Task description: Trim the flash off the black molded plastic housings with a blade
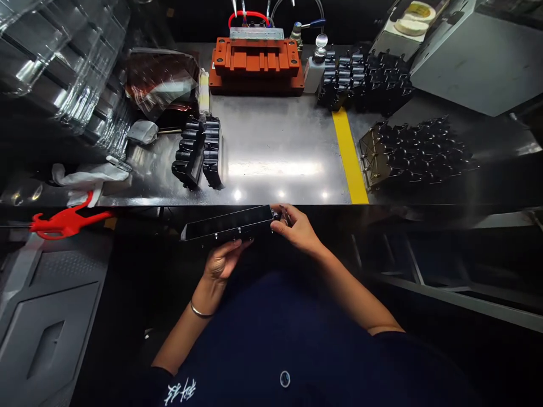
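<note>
Head view is showing the black part (229, 222) lying in mid-air just off the near edge of the desk (280, 135), its long axis running left to right and slanting slightly, the right end sitting nearer the desk. Its dark, smooth face is showing pale thin edges, with small bright points dotting the near side. The left hand (223, 260) is reaching up from below, its grip clamping the near side; the right hand (299, 229) is angling inward, its grip closing around the right end.

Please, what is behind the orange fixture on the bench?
Behind the orange fixture, a pale bar and a red tube show. Anything lower is covered by the fixture.
</note>
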Demonstrator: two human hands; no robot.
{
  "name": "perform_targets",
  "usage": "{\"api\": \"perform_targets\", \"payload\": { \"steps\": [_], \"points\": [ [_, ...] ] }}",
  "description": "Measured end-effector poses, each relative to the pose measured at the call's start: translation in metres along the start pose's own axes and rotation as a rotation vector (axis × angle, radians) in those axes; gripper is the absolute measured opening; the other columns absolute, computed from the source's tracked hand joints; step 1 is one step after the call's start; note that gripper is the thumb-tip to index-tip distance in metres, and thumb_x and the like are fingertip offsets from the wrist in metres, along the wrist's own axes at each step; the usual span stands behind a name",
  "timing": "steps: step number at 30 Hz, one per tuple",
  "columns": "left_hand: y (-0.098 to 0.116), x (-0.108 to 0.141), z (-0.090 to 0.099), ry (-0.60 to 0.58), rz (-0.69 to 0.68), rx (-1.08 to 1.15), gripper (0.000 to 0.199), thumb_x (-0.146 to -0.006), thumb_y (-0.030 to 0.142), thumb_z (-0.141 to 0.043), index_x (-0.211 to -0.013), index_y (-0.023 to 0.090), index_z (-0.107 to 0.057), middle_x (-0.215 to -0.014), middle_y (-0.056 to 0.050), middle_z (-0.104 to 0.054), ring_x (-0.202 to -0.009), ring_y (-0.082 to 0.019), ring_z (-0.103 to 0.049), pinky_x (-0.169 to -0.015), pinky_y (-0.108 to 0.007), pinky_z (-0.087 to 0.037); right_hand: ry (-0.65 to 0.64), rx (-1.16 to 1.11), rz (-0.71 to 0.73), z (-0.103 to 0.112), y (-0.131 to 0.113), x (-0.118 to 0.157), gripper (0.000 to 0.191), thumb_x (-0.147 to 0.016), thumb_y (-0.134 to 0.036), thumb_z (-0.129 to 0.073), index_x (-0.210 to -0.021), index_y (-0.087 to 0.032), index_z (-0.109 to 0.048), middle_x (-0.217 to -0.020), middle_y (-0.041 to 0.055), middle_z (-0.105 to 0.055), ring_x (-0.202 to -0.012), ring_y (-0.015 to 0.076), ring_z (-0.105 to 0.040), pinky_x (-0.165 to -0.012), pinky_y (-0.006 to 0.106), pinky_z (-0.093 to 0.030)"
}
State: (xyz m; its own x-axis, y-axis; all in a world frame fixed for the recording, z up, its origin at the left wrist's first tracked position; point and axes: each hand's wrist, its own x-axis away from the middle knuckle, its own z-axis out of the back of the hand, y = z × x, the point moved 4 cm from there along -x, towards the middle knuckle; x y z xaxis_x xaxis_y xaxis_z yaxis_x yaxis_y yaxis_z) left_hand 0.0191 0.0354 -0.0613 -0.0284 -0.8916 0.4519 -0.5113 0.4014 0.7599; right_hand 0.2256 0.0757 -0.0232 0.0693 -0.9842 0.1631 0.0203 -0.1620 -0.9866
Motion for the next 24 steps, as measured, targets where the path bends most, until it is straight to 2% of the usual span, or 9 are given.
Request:
{"api": "perform_targets", "payload": {
  "steps": [2, 3, 5, 7, 9, 11, 14, 17, 24],
  "points": [
    [0.003, -0.002, -0.002, 0.080, -0.098, -0.006, 0.032, -0.050, 0.024, -0.088, -0.074, 0.019, -0.068, -0.079, -0.001, -0.071, -0.085, -0.023, -0.068, -0.090, -0.050, -0.054, 0.131, 0.009, -0.034, 0.004, 0.004, 0.002, 0.046, -0.082, -0.062, -0.059, -0.098, -0.019, -0.063, -0.078, 0.0004, -0.061, -0.056, 0.0076, -0.051, -0.050, 0.022, -0.045],
    [0.007, -0.004, -0.003, 0.091, -0.144, -0.021, 0.037, -0.050, 0.025, -0.089, -0.080, 0.020, -0.068, -0.085, -0.001, -0.072, -0.091, -0.024, -0.068, -0.092, -0.048, -0.053, 0.146, 0.016, -0.026, 0.004, 0.003, 0.005, 0.046, -0.086, -0.062, -0.052, -0.097, -0.019, -0.062, -0.080, 0.0010, -0.061, -0.056, 0.0081, -0.052, -0.050, 0.022, -0.046],
    [0.018, -0.007, -0.005, 0.102, -0.274, -0.097, 0.046, -0.054, 0.029, -0.090, -0.093, 0.020, -0.067, -0.101, -0.003, -0.072, -0.104, -0.026, -0.066, -0.095, -0.046, -0.052, 0.055, 0.086, 0.042, -0.001, -0.004, 0.013, 0.042, -0.091, -0.058, -0.046, -0.099, -0.020, -0.061, -0.082, 0.0022, -0.061, -0.060, 0.0100, -0.057, -0.051, 0.023, -0.048],
    [0.029, -0.008, -0.008, 0.108, -0.482, -0.201, 0.050, -0.059, 0.032, -0.089, -0.100, 0.021, -0.063, -0.113, -0.006, -0.070, -0.110, -0.026, -0.064, -0.097, -0.045, -0.051, -0.017, 0.237, 0.131, -0.008, -0.013, 0.023, 0.037, -0.096, -0.051, -0.041, -0.102, -0.020, -0.061, -0.077, 0.0015, -0.060, -0.061, 0.0110, -0.057, -0.055, 0.025, -0.047],
    [0.036, -0.005, -0.012, 0.089, -0.715, -0.275, 0.044, -0.066, 0.033, -0.086, -0.100, 0.022, -0.059, -0.116, -0.006, -0.069, -0.111, -0.024, -0.065, -0.100, -0.045, -0.049, -0.015, 0.390, 0.160, -0.016, -0.020, 0.033, 0.032, -0.099, -0.043, -0.037, -0.104, -0.021, -0.060, -0.067, -0.0013, -0.055, -0.058, 0.0113, -0.053, -0.058, 0.026, -0.045],
    [0.036, -0.003, -0.015, 0.046, -0.854, -0.307, 0.038, -0.073, 0.033, -0.081, -0.101, 0.023, -0.058, -0.119, -0.006, -0.068, -0.113, -0.024, -0.064, -0.103, -0.047, -0.046, -0.019, 0.427, 0.166, -0.025, -0.025, 0.040, 0.029, -0.099, -0.039, -0.037, -0.102, -0.021, -0.059, -0.067, -0.0017, -0.055, -0.060, 0.0116, -0.053, -0.061, 0.027, -0.044],
    [0.031, -0.001, -0.018, 0.009, -0.875, -0.363, 0.038, -0.076, 0.038, -0.077, -0.105, 0.024, -0.058, -0.124, -0.007, -0.066, -0.120, -0.028, -0.060, -0.105, -0.051, -0.043, -0.108, 0.296, 0.245, -0.040, -0.031, 0.047, 0.025, -0.095, -0.040, -0.048, -0.092, -0.022, -0.064, -0.077, 0.0013, -0.062, -0.066, 0.0118, -0.057, -0.062, 0.026, -0.046],
    [0.029, 0.002, -0.019, 0.017, -0.844, -0.360, 0.035, -0.076, 0.041, -0.074, -0.104, 0.025, -0.059, -0.124, -0.007, -0.066, -0.122, -0.030, -0.059, -0.106, -0.053, -0.043, -0.112, 0.159, 0.315, -0.047, -0.032, 0.049, 0.022, -0.090, -0.040, -0.059, -0.090, -0.021, -0.070, -0.078, 0.0031, -0.065, -0.065, 0.0120, -0.057, -0.057, 0.025, -0.046],
    [0.044, 0.014, -0.024, 0.060, -0.803, -0.445, 0.024, -0.075, 0.032, -0.075, -0.094, 0.024, -0.062, -0.114, -0.002, -0.070, -0.120, -0.029, -0.061, -0.105, -0.050, -0.045, 0.105, 0.114, 0.263, -0.030, -0.019, 0.038, 0.015, -0.084, -0.036, -0.066, -0.084, -0.023, -0.074, -0.079, 0.0040, -0.069, -0.068, 0.0141, -0.061, -0.059, 0.028, -0.049]
  ]
}}
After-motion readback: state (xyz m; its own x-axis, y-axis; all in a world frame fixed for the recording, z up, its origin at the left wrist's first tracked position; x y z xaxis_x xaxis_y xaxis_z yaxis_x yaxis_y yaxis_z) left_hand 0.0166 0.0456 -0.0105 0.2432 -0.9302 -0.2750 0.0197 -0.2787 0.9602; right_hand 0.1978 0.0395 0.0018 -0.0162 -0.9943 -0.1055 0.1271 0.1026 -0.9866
